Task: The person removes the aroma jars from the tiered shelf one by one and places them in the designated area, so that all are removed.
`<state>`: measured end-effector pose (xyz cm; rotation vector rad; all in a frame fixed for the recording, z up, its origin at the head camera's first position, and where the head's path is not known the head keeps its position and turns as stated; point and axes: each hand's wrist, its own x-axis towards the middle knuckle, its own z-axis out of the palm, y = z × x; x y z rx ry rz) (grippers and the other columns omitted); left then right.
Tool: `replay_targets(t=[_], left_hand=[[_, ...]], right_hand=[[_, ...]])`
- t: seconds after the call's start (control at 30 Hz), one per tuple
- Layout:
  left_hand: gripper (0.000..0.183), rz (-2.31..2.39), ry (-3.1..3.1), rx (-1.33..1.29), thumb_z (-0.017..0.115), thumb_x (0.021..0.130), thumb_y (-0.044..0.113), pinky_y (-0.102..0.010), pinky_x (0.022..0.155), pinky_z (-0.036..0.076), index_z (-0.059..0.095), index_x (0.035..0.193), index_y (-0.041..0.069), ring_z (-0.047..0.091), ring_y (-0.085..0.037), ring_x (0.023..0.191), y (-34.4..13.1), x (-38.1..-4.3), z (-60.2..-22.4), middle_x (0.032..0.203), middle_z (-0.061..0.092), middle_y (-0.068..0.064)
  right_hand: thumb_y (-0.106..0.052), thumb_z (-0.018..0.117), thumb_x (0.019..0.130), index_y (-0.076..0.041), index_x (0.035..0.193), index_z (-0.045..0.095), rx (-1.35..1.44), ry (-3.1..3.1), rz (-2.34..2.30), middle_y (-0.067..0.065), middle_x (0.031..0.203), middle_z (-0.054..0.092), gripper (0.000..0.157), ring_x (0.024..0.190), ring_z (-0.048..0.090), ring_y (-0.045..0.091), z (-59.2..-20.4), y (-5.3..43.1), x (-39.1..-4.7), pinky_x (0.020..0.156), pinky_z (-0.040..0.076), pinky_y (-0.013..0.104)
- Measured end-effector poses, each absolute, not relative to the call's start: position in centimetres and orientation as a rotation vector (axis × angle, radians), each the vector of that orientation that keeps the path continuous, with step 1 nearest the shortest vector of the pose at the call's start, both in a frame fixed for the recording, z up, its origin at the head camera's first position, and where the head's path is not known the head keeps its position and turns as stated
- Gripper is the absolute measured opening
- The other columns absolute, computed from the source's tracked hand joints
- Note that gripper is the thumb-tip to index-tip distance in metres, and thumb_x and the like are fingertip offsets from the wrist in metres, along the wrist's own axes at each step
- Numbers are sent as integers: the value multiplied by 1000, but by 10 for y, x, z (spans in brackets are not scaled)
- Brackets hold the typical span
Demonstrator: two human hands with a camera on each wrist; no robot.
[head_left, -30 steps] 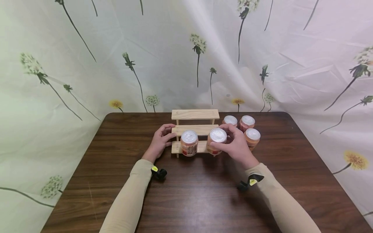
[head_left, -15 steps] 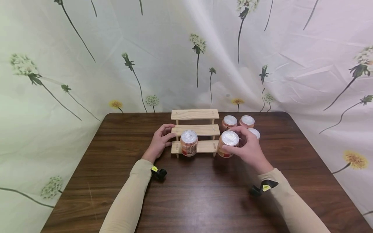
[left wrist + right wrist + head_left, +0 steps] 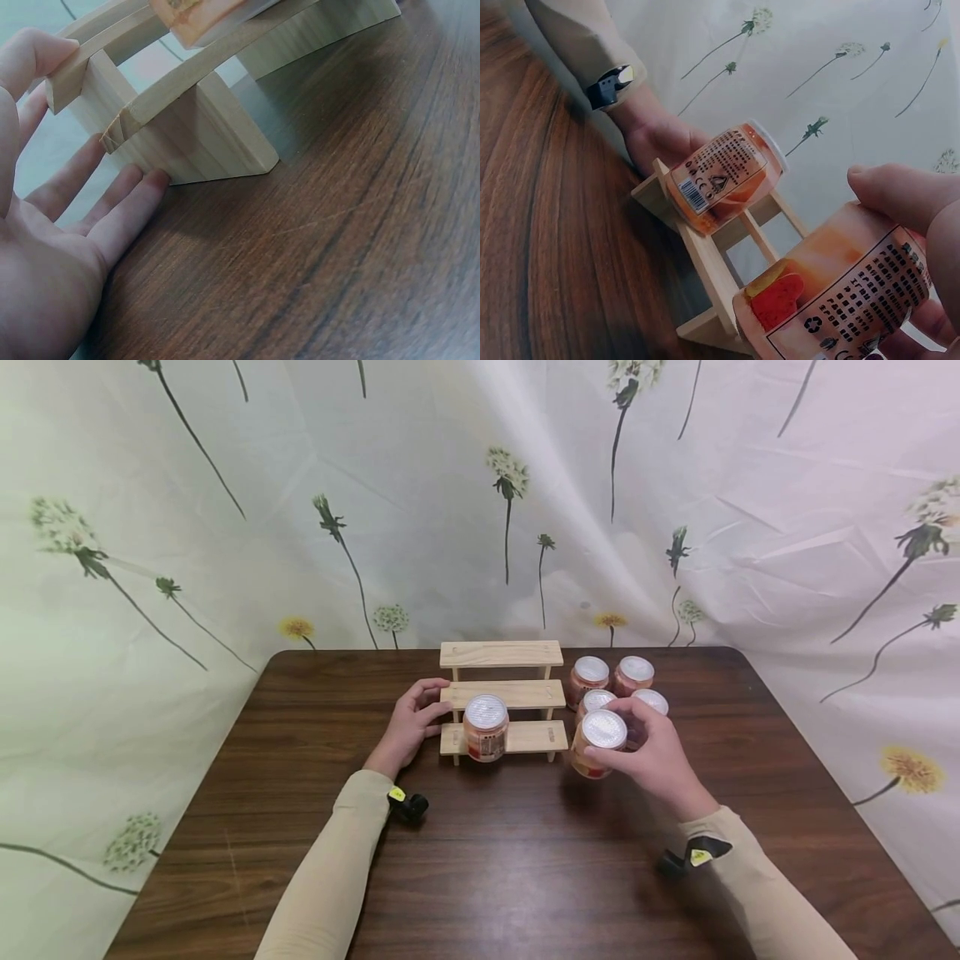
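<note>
A pale wooden three-tier stand (image 3: 534, 694) is on the table. My left hand (image 3: 408, 727) touches its left end; in the left wrist view several fingers (image 3: 124, 225) stretch along its side, one bent against the middle tier. A clear jar (image 3: 486, 735) of orange fruit with a silvery lid stands upright on the left of the bottom tier. My right hand (image 3: 660, 760) grips a second such jar (image 3: 588, 760) around its side, just right of the bottom tier. Its label and rounded wall (image 3: 847, 292) show in the right wrist view.
Several more fruit jars stand right of the stand, among them a back left jar (image 3: 590, 681) and a back right jar (image 3: 636, 674); my right hand partly covers the nearer ones. Behind the brown wooden table (image 3: 480, 860) hangs a white cloth (image 3: 450, 527) with dandelion prints.
My right hand has carried its jar off the right end of the bottom tier, rightward and slightly toward me. The left hand and the jar on the stand have stayed put.
</note>
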<state>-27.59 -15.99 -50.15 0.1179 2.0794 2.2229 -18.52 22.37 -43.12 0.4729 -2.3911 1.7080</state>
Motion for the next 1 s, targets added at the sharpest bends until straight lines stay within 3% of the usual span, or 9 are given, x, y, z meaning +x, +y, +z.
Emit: replay_targets(t=[0.27, 0.7, 0.87, 1.0], left_hand=[[38, 2218, 2089, 113, 70, 101, 14, -36, 83, 61, 59, 138, 15, 60, -28, 121, -160, -275, -502, 140, 55, -13], [39, 2211, 2103, 124, 71, 101, 15, -36, 83, 61, 59, 138, 16, 61, -26, 119, -159, -275, -501, 139, 55, -13], [37, 2218, 2091, 116, 70, 101, 14, -36, 83, 61, 59, 137, 16, 61, -26, 119, -159, -275, -502, 138, 55, -12], [36, 2224, 2085, 108, 70, 101, 14, -36, 82, 61, 59, 136, 16, 61, -26, 119, -160, -275, -502, 138, 56, -12]], right_hand=[[-9, 97, 74, -7, 120, 65, 462, -2475, 1642, 8, 112, 68, 56, 94, 67, 16, -436, 230, -182, 82, 55, 24], [-22, 97, 77, -10, 121, 67, 443, -2620, 1564, 7, 117, 69, 55, 106, 65, 23, -449, 237, -179, 92, 53, 23], [-21, 97, 76, -9, 121, 67, 438, -2627, 1547, 7, 116, 70, 56, 104, 67, 23, -453, 236, -177, 91, 55, 27], [-19, 97, 76, -8, 122, 66, 434, -2627, 1552, 8, 116, 69, 56, 103, 68, 18, -456, 237, -177, 91, 55, 24]])
